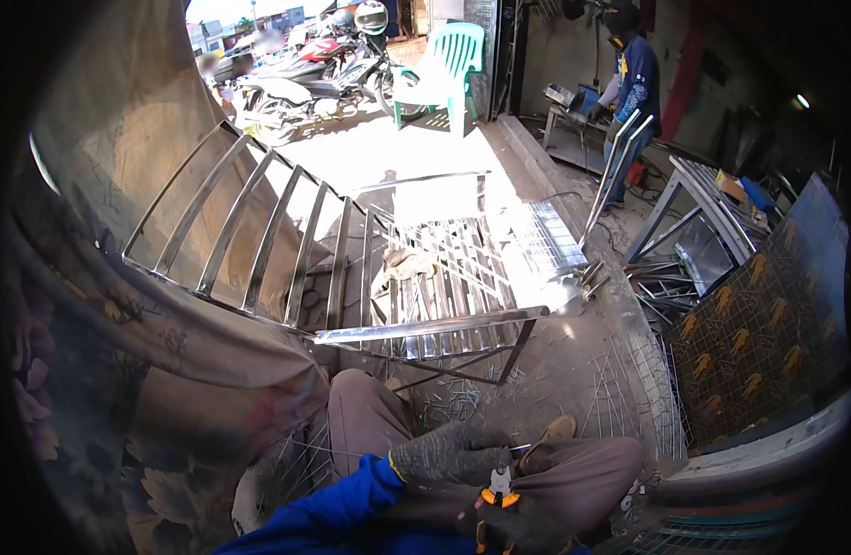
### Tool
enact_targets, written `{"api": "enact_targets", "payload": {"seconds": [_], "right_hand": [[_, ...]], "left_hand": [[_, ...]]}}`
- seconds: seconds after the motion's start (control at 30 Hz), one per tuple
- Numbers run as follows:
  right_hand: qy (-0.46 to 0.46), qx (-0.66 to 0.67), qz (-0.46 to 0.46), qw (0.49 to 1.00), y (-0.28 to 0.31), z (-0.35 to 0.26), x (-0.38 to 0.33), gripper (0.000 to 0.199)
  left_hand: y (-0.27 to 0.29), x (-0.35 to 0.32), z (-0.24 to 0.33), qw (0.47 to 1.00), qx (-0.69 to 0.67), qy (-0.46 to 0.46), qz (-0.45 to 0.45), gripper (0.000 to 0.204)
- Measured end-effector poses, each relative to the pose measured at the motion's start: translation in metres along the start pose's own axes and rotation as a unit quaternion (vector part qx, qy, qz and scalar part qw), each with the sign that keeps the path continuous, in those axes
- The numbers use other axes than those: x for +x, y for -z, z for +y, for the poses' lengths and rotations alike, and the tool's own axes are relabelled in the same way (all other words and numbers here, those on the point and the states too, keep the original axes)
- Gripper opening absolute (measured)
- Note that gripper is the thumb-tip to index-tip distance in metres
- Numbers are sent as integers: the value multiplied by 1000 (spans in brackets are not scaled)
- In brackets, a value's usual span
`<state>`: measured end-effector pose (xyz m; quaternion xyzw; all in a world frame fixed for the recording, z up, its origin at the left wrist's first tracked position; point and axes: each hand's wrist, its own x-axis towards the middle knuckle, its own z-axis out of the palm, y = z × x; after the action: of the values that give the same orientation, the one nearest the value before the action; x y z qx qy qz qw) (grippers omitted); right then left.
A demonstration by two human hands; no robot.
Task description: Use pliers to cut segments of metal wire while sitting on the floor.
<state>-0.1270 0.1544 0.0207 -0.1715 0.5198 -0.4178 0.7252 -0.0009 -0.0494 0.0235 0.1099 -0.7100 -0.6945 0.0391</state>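
Note:
My left hand [451, 451], in a grey knit glove, reaches across my lap with its fingers closed round a thin metal wire [361, 452]. The wire sticks out on both sides of the glove. Just below it, my right hand [527, 525], dark and partly in shadow, grips orange-handled cutting pliers [499, 490]. The jaws of the pliers point up beside the left fingertips, near the wire's short end. Whether they touch the wire, I cannot tell. Beyond my knees stands a slatted metal lounge frame [425, 326], with a crumpled cloth [409, 265] on its slats.
Cut wire pieces [458, 398] litter the floor before my feet. Wire mesh [546, 236] lies right of the frame. A patterned board [749, 342] leans at right, near a metal workbench [712, 208]. Another person [634, 88] works farther back. A green plastic chair [449, 69] and motorcycles [319, 83] stand outside.

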Motion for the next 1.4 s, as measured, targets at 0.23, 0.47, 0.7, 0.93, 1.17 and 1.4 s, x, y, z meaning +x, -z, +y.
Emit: {"api": "enact_targets", "payload": {"seconds": [0.23,0.47,0.7,0.93,1.17,1.4], "right_hand": [[-2,68,46,997,-17,3,-6,20],[-29,64,46,997,-10,9,-3,19],[3,85,42,995,-12,7,-4,19],[3,64,44,997,-16,5,-2,21],[9,33,29,999,-16,-2,-4,25],[10,16,33,999,-15,-2,-2,26]], "left_hand": [[-6,-3,-6,1000,9,4,-2,39],[-9,2,-9,998,46,-32,0,33],[-8,1,-9,999,39,-14,10,32],[-4,-2,-3,1000,0,11,6,32],[0,-5,-1,1000,27,-5,-5,37],[4,-8,10,984,170,-56,13,37]]}}
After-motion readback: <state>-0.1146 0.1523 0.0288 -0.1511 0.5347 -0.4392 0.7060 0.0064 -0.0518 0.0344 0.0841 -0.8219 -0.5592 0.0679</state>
